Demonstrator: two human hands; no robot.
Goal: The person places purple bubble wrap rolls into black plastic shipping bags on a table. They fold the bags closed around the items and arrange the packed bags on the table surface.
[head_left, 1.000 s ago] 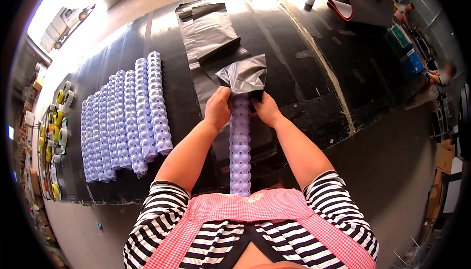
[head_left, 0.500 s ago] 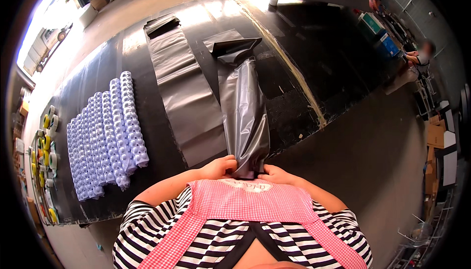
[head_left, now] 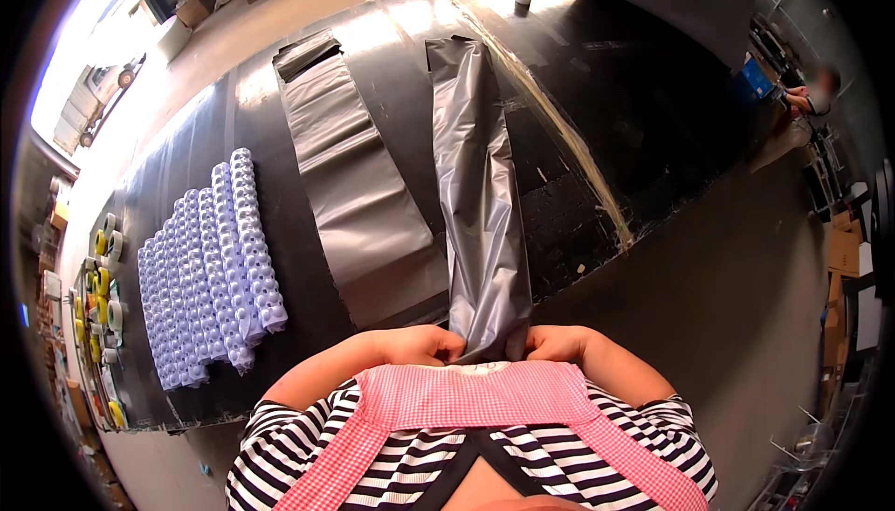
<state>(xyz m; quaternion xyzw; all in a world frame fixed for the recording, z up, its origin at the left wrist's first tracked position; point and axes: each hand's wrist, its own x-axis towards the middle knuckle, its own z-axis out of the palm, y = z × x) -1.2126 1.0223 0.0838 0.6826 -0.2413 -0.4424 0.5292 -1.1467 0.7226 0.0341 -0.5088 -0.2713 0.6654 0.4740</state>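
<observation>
Grey bag [head_left: 482, 217]: far end has unfolded; contents hidden.
Your left hand [head_left: 429, 345]: pinching its near end, fingertips hidden.
Your right hand [head_left: 557, 343]: likewise, opposite side.

Daylight blazes through the opening [head_left: 101, 21], far ahead and left of the hands [head_left: 431, 344], burning out to white! Glare streaks the surface [head_left: 396, 91] beyond them; highlights ripple along the grey plastic sleeve [head_left: 480, 194] just ahead. Rightward, the floor [head_left: 690, 324] sinks into shadow. Hands sharp, a distant person's head [head_left: 822, 91] blurred, outer edges bowing into black.
</observation>
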